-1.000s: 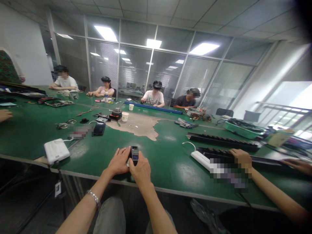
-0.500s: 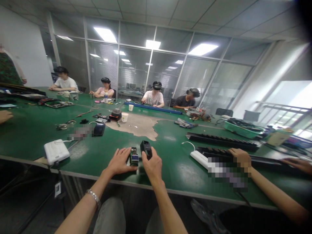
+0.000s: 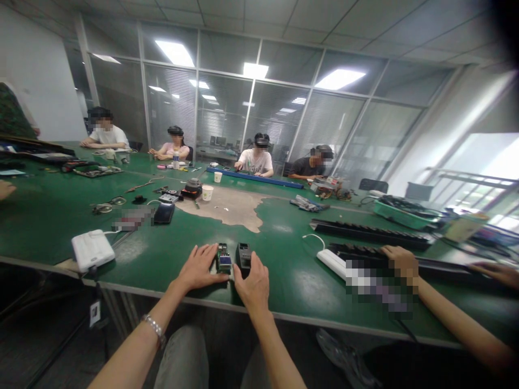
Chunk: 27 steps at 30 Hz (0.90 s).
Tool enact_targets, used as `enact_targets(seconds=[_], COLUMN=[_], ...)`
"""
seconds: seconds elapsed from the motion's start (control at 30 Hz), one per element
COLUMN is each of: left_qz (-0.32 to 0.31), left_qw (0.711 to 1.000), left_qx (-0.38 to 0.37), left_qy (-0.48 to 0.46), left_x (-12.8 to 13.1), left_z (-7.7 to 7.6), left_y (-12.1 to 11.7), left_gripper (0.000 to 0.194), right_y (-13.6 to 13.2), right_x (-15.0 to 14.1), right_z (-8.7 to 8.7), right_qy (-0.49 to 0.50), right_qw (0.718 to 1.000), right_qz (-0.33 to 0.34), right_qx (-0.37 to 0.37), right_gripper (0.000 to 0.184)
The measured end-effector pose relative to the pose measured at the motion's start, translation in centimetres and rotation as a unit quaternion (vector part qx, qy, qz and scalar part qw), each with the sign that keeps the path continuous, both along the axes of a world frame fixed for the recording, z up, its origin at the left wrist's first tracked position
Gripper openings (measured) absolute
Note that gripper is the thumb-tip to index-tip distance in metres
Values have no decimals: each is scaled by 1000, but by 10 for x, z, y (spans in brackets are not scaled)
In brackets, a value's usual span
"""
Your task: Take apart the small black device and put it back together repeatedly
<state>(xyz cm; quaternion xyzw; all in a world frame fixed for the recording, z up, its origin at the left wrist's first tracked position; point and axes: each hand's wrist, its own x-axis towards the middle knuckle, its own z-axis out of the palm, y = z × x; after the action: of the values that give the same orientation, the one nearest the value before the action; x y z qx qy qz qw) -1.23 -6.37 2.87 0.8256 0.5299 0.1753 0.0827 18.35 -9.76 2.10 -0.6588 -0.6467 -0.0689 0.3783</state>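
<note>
My left hand [image 3: 201, 266] rests on the green table with its fingers against the left side of a small circuit board [image 3: 223, 260]. Its thumb lies along the board's near end. The board carries a little bluish screen and stands close to the table's front edge. Just right of it, my right hand [image 3: 254, 281] grips a black plastic housing [image 3: 244, 258], thumb on the near left and fingers on the right side. The housing sits beside the board, with a narrow gap between them. My fingers cover part of both pieces.
Left of my hands are a white box [image 3: 92, 249] with a cable and a black phone-like device [image 3: 164, 213]. On the right lie a white power strip [image 3: 330, 260] and long black rails [image 3: 368, 236], where another person's hand [image 3: 399, 262] rests. Paper cups [image 3: 207, 193] stand farther back.
My right hand has brought the black housing down and slightly toward me, so it now sits level beside the circuit board. My left hand has stayed almost still.
</note>
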Motion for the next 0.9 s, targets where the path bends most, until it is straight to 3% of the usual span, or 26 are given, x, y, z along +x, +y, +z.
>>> enact_targets(seconds=[0.23, 0.47, 0.63, 0.9], left_qz=[-4, -6, -9, 3], left_qw=[1000, 1000, 1000, 1000], left_qx=[-2, 5, 13, 3], left_qy=[-2, -3, -1, -9], left_x=[-1, -1, -2, -4], left_z=[1, 1, -2, -7], left_y=[0, 0, 2, 4], left_gripper=[105, 98, 94, 103], right_y=[2, 1, -5, -7], right_x=[4, -7, -29, -52], right_z=[-2, 36, 58, 56], right_qy=[40, 134, 106, 46], right_qw=[999, 990, 990, 993], right_qz=[34, 54, 91, 84], right_qx=[-9, 5, -22, -72], right_gripper=[60, 58, 49, 40])
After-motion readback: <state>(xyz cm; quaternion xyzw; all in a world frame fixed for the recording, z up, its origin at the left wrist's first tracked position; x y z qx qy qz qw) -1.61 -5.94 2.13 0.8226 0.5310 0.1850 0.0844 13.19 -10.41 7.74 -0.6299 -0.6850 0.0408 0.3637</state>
